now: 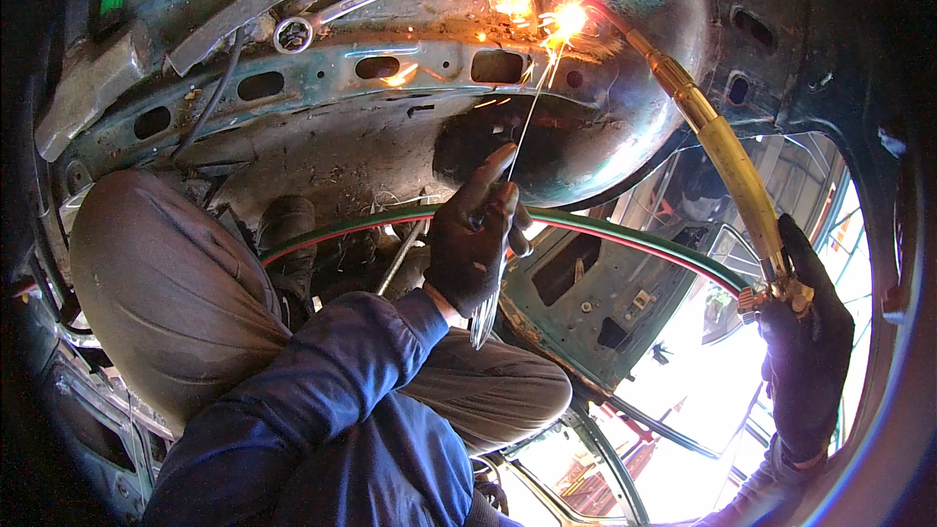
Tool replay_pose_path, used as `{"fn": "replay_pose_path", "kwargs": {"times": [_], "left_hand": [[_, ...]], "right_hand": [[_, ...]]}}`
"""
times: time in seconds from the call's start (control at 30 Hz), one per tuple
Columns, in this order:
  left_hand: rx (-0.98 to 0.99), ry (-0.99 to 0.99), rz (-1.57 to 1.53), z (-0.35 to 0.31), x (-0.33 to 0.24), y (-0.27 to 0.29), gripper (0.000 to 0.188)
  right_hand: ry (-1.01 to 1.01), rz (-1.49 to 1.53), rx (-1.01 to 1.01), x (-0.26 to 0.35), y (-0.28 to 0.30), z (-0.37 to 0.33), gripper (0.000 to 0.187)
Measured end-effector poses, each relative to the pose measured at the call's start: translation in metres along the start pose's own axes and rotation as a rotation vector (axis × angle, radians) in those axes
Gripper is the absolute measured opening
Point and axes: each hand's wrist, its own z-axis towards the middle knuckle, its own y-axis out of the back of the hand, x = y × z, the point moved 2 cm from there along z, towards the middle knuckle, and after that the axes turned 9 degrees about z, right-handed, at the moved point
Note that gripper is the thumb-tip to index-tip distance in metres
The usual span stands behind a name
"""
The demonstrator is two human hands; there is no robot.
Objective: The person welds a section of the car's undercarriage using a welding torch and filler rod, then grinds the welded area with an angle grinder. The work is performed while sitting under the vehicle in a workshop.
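Note:
My right hand (808,337), in a dark glove, is wrapped round the valve end of a brass welding torch (724,141). The torch's tip points at a bright, sparking spot on the sheet-metal car body panel (639,88). A thin filler wire (528,127) is pinched in the gloved fingers of my left hand (478,239). Its far end reaches the glowing spot, while the looped rest hangs below that hand. Glare hides where wire, flame and metal meet. Green and red hoses (625,234) run from the torch's valves behind my left hand.
A ring spanner (294,35) lies on the panel near the sparks, beside a curved metal strip (244,8). Farther left is a grey metal block (93,93). My bent knee (161,283) is close under the panel. A green door panel (595,293) stands beyond the hoses.

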Motion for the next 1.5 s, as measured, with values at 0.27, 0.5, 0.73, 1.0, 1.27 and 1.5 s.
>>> {"fn": "replay_pose_path", "kwargs": {"times": [0.27,0.5,0.73,1.0,1.27,1.5], "left_hand": [[-0.015,0.016,0.030,0.001,-0.001,0.000,0.049],[-0.022,0.025,-0.016,0.001,-0.003,-0.002,0.048],[-0.014,0.027,0.003,0.002,-0.005,0.001,0.049],[-0.023,-0.034,0.043,0.002,-0.001,0.000,0.050],[-0.016,0.018,-0.009,0.001,0.001,-0.002,0.051],[0.004,0.052,-0.012,0.001,-0.004,0.000,0.047]], "right_hand": [[-0.026,0.045,-0.033,-0.001,-0.004,-0.001,0.068],[-0.073,-0.052,-0.021,0.012,-0.002,0.001,0.068],[-0.155,-0.012,-0.019,0.020,-0.003,0.000,0.069],[0.036,-0.077,-0.009,-0.001,0.001,0.001,0.070],[-0.161,-0.033,0.003,0.021,-0.002,-0.002,0.070],[-0.109,0.011,-0.032,0.017,-0.006,0.000,0.069]]}}
